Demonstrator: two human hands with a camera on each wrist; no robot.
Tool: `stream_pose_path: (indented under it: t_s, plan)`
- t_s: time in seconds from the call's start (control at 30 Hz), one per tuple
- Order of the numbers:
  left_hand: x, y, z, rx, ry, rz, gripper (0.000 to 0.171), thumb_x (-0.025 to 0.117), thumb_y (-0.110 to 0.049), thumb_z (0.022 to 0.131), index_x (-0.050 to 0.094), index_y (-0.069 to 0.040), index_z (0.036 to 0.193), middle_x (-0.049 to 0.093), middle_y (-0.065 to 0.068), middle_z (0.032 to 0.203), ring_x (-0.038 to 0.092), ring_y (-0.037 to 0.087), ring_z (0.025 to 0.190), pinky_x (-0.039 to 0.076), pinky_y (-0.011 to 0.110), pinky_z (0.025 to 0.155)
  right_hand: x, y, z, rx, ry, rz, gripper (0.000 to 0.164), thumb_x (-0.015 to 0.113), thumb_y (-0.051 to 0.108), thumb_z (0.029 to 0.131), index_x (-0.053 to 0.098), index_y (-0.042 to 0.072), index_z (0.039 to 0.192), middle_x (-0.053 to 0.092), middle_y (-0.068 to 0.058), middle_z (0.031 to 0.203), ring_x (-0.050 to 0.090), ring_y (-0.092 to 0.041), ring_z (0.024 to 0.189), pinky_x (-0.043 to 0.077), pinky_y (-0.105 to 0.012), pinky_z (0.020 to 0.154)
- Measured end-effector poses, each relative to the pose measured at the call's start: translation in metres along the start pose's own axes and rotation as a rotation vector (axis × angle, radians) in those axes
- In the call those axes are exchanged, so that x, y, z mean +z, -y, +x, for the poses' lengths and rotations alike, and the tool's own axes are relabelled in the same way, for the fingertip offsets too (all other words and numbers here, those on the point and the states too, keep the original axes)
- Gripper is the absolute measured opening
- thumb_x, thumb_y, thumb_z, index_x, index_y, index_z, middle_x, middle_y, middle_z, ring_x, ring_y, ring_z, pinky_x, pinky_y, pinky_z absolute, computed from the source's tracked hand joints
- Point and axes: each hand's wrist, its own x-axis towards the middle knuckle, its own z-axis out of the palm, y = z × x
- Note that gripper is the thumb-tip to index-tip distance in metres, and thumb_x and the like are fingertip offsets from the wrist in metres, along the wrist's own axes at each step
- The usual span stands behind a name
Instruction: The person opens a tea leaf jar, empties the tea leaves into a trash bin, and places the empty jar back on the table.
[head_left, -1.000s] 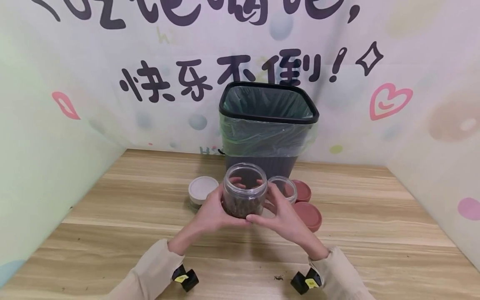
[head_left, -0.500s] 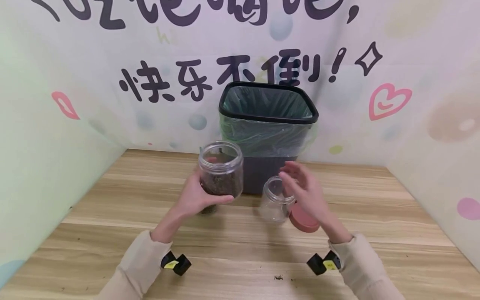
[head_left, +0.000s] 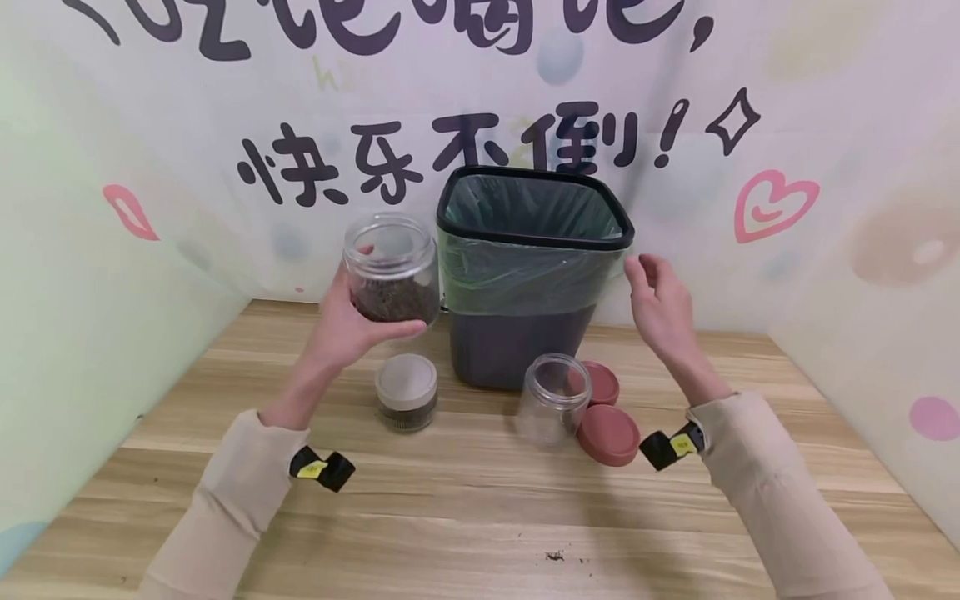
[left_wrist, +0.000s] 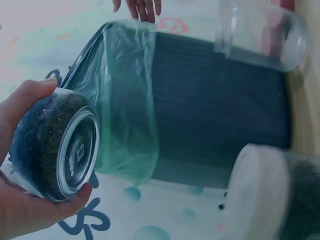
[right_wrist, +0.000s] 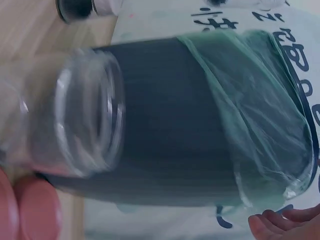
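My left hand (head_left: 337, 321) grips a clear, open-topped jar (head_left: 393, 271) partly filled with dark, dry crumbly material. It holds the jar raised beside the left side of the trash bin (head_left: 517, 346). In the left wrist view the jar's clear base (left_wrist: 80, 152) shows, with thumb and fingers around its sides. My right hand (head_left: 663, 308) is off the right side of the bin's rim, its fingers loosely bent and holding nothing. A green translucent bag (head_left: 525, 275) lines the bin and folds over its outside below the black rim.
A white-lidded jar (head_left: 407, 392) with dark contents stands left of the bin. In front of the bin is a clear jar (head_left: 551, 408), beside two red lids (head_left: 609, 435). Dark crumbs (head_left: 555, 556) lie on the wooden table (head_left: 420, 517). A printed backdrop rises behind.
The hands have parted. My left hand has carried the filled jar up and to the left; my right hand has let go of it and moved up and right, to the bin's right side.
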Motion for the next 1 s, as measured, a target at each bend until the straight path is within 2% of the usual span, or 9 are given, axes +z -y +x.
stream_pose_path:
  t_s: [0.17,0.3,0.47,0.6,0.67,0.77,0.83,0.9,1.0]
  plan:
    - [-0.01,-0.009,0.021,-0.056,-0.025,0.099,0.093,0.084,-0.02,0.057,0.031,-0.012,0.133,0.042,0.008,0.129,0.037,0.022,0.119,0.03,0.043,0.098,-0.013,0.014,0.02,0.011,-0.02,-0.092,0.062,0.031,0.045,0.093,0.035,-0.006,0.13,0.043,-0.025,0.127,0.039,-0.035,0.117,0.03,-0.045,0.098]
    - [-0.018,-0.017,0.037,-0.081,-0.023,0.152,0.094,0.084,-0.026,0.057,0.029,-0.01,0.132,0.04,0.009,0.13,0.036,0.023,0.119,0.03,0.043,0.098,-0.021,0.027,0.034,0.003,0.009,-0.156,0.065,0.028,0.047,0.093,0.034,-0.006,0.13,0.043,-0.026,0.126,0.04,-0.036,0.114,0.032,-0.047,0.096]
    - [-0.022,-0.031,0.059,-0.075,-0.026,0.21,0.095,0.083,-0.027,0.057,0.028,-0.009,0.133,0.04,0.008,0.131,0.036,0.022,0.12,0.031,0.04,0.098,-0.023,0.041,0.049,-0.003,0.104,-0.265,0.067,0.026,0.047,0.093,0.035,-0.01,0.127,0.042,-0.029,0.123,0.04,-0.038,0.109,0.034,-0.049,0.094]
    - [-0.023,-0.041,0.076,-0.052,-0.022,0.283,0.094,0.082,-0.027,0.058,0.028,-0.008,0.133,0.04,0.009,0.13,0.037,0.023,0.119,0.033,0.04,0.096,-0.021,0.047,0.061,-0.008,0.149,-0.363,0.066,0.027,0.042,0.094,0.038,-0.016,0.123,0.04,-0.032,0.126,0.039,-0.042,0.114,0.032,-0.048,0.096]
    - [-0.023,-0.045,0.083,-0.044,-0.019,0.327,0.092,0.081,-0.028,0.059,0.029,-0.007,0.132,0.041,0.01,0.13,0.037,0.024,0.118,0.034,0.041,0.095,-0.02,0.048,0.065,0.002,0.169,-0.395,0.065,0.027,0.041,0.094,0.041,-0.017,0.119,0.042,-0.033,0.123,0.041,-0.042,0.11,0.034,-0.047,0.094]
    - [-0.024,-0.051,0.092,-0.035,-0.004,0.38,0.093,0.08,-0.029,0.061,0.027,-0.007,0.134,0.041,0.011,0.131,0.037,0.026,0.119,0.034,0.043,0.095,-0.017,0.048,0.07,0.056,0.207,-0.407,0.056,0.029,0.042,0.094,0.05,-0.011,0.098,0.052,-0.025,0.094,0.049,-0.035,0.087,0.041,-0.04,0.076]
    - [-0.023,-0.054,0.098,-0.03,0.006,0.413,0.094,0.079,-0.029,0.061,0.025,-0.007,0.135,0.04,0.012,0.131,0.037,0.027,0.119,0.035,0.043,0.095,-0.016,0.048,0.071,0.094,0.238,-0.392,0.048,0.033,0.04,0.093,0.047,-0.005,0.083,0.044,-0.014,0.074,0.044,-0.027,0.072,0.037,-0.035,0.063]
    - [-0.023,-0.056,0.103,-0.02,0.012,0.438,0.095,0.079,-0.029,0.06,0.025,-0.007,0.135,0.04,0.012,0.132,0.037,0.027,0.119,0.035,0.042,0.094,-0.015,0.048,0.073,0.116,0.258,-0.378,0.041,0.036,0.037,0.093,0.043,0.001,0.074,0.033,-0.006,0.066,0.039,-0.021,0.065,0.032,-0.03,0.057]
    - [-0.022,-0.059,0.111,-0.01,0.012,0.472,0.094,0.079,-0.027,0.059,0.026,-0.006,0.133,0.042,0.014,0.129,0.039,0.027,0.117,0.036,0.041,0.094,-0.014,0.05,0.076,0.109,0.273,-0.365,0.035,0.038,0.029,0.093,0.041,0.003,0.07,0.032,-0.004,0.065,0.04,-0.02,0.065,0.033,-0.029,0.057]
